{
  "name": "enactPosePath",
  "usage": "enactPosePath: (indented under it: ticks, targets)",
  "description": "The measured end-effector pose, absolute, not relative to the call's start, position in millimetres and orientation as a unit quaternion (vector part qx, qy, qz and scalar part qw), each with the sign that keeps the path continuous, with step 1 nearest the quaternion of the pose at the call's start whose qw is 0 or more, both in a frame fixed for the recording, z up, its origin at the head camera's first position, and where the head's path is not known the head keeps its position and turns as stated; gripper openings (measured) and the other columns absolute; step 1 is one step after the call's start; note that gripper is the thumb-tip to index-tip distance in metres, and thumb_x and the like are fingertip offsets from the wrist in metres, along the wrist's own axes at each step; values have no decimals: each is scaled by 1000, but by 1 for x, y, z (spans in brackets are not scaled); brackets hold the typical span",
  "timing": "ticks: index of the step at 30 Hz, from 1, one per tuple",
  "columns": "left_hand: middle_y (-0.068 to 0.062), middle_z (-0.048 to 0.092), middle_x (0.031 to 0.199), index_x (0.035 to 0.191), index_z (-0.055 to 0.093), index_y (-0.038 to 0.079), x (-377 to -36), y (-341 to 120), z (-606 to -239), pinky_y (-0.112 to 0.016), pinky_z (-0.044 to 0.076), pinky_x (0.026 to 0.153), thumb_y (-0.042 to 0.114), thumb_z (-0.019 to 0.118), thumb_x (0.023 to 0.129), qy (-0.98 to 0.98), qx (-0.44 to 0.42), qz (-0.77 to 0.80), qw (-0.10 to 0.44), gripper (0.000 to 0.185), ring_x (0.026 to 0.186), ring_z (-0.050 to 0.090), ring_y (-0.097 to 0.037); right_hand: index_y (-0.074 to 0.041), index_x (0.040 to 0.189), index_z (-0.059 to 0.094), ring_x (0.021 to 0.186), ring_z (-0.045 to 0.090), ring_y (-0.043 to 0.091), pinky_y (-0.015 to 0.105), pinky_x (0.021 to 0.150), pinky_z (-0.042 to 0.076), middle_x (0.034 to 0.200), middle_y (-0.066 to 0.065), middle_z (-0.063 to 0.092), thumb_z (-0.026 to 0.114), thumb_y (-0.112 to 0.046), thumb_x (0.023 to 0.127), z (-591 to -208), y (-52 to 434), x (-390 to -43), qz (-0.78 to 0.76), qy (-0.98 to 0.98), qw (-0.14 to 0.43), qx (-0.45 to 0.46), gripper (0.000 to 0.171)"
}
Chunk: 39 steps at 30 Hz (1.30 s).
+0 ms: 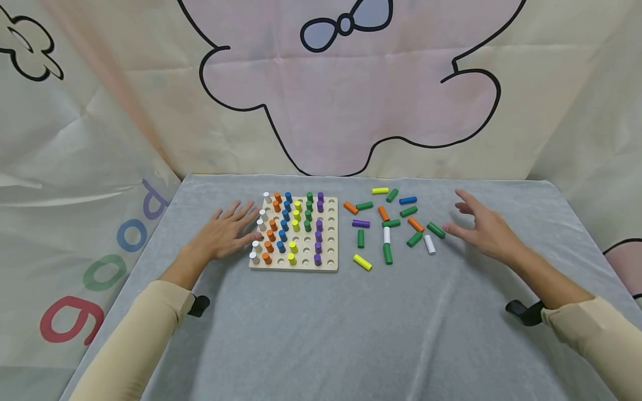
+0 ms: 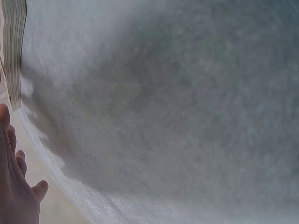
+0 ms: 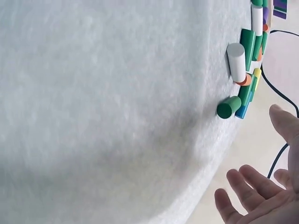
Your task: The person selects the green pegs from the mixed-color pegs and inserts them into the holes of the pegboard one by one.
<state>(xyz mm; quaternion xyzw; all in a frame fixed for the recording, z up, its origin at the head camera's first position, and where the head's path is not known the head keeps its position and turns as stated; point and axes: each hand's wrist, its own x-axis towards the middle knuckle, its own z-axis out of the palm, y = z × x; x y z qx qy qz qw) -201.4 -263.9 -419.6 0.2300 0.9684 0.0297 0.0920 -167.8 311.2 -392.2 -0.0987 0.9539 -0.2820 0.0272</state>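
In the head view, the square pale wooden peg board [image 1: 328, 234] sits just left of centre on the grey felt-covered table [image 1: 321, 334], its left columns filled with upright white, orange, blue, yellow, green and purple pegs and its right columns mostly bare holes. The left hand [image 1: 228, 231] lies flat and spread on the felt with its fingertips at the board's left edge; keeping it there should steady the board well. The right hand [image 1: 484, 225], right of centre, hovers open and empty, fingers fanned, beside the scattered loose coloured wooden cylinders. The nearest are a green cylinder [image 1: 436, 230] and a white cylinder [image 1: 429, 244]; pinching one by its middle and turning it upright over a bare hole looks soundest. In the left wrist view, the board's layered edge [image 2: 13, 51] shows at upper left and the left hand [image 2: 14, 186] at lower left, fingers straight. In the right wrist view, the right hand [image 3: 261, 186] at lower right is open, touching nothing, with the green cylinder [image 3: 229, 107] and white cylinder [image 3: 236, 61] just above it.
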Motion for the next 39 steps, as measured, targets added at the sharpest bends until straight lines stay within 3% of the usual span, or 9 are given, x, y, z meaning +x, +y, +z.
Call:
enactPosePath:
  ticks: [7,9,12,15,25,32,39]
  targets:
    - [-10,14,166,160,19,14,-200,-262,-421,-66,12,115,58,39,102,966,234,33,103,75,151,11,-40,-4,155,28,111,61,46,57,84,51,128,29,61,77,-31,89,-397,310,-165,-305,948,-14,-89,87]
    - [-10,14,166,160,20,14,-200,-261,-422,-66,12,115,58,38,103,966,234,35,106,74,151,11,-40,-3,153,32,106,64,45,44,79,55,123,28,65,78,-31,88,-398,310,-165,-306,948,-20,-87,85]
    - [-9,15,166,160,21,13,-199,-260,-423,-66,13,114,57,36,104,964,238,38,108,73,151,11,-39,0,149,37,102,67,43,22,69,51,115,27,69,80,-27,86,-400,311,-164,-307,947,-23,-89,81]
    - [-8,14,166,160,21,13,-199,-260,-423,-65,14,114,55,36,104,963,243,41,108,71,151,11,-38,1,146,42,99,69,42,14,64,46,109,25,71,81,-24,86,-402,310,-163,-308,947,-22,-90,76]
    - [-9,14,166,159,23,12,-197,-260,-423,-66,16,114,54,37,104,963,243,51,108,71,151,12,-39,4,142,47,96,70,39,18,66,47,103,21,73,83,-20,83,-407,306,-161,-302,949,-10,-91,73]
    - [-9,14,166,159,24,13,-199,-259,-424,-66,16,114,57,35,103,962,242,54,110,72,151,12,-37,4,141,47,97,70,39,42,76,52,102,19,74,83,-16,83,-411,304,-158,-291,953,0,-87,71]
    - [-8,16,166,159,23,12,-199,-261,-424,-66,17,113,53,39,104,961,253,41,101,70,151,14,-37,5,140,49,96,69,40,54,79,51,102,19,74,82,-16,83,-415,301,-160,-285,954,1,-90,69]
